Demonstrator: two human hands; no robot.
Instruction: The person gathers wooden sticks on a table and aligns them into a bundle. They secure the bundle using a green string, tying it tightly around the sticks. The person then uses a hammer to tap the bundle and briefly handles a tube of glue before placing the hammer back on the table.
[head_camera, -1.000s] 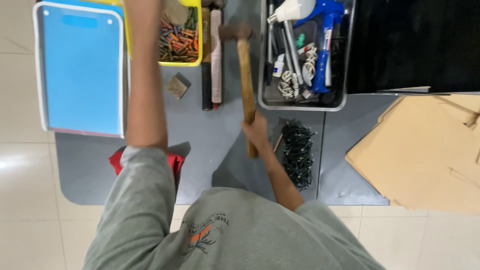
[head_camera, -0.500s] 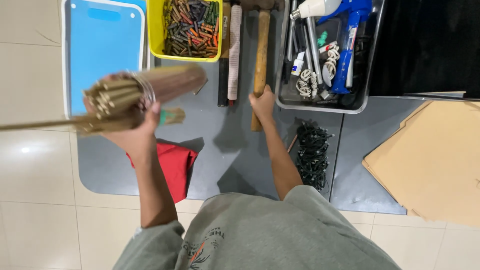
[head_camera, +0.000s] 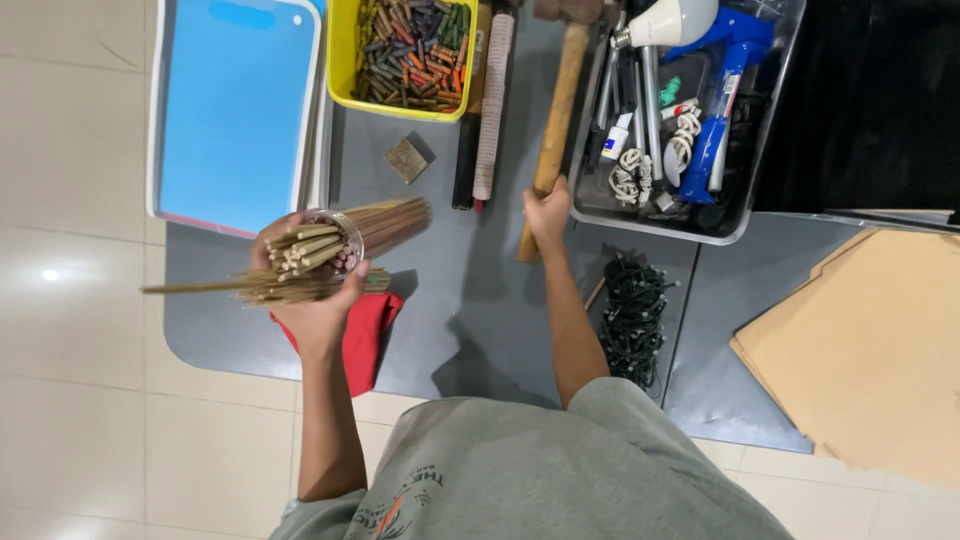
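A bundle of thin wooden sticks (head_camera: 335, 245) is grasped by the left hand (head_camera: 315, 295), with the fingers clenched around it; some loose sticks stick out toward 9 o'clock. The bundle is held above the grey mat (head_camera: 470, 300), just over a red cloth (head_camera: 360, 335) that lies at the mat's 7 o'clock part.

The wooden handle of a hammer (head_camera: 555, 120) is gripped by the right hand (head_camera: 548, 212) near its lower end. The hammer lies on the mat and points toward 12 o'clock, with its head at the top edge of the view.

At 11 o'clock from the left hand a blue tray with a white rim (head_camera: 235, 105) is seen. A yellow box of crayons (head_camera: 405, 55) is placed at 12 o'clock, and a small brown block (head_camera: 406, 160) lies below it. At 1 o'clock a grey bin (head_camera: 735, 215) with tools is found, touching the hammer's side. A pile of black cable ties (head_camera: 630, 315) lies at 4 o'clock from the right hand, and sheets of brown cardboard (head_camera: 870, 350) are at 3 o'clock.
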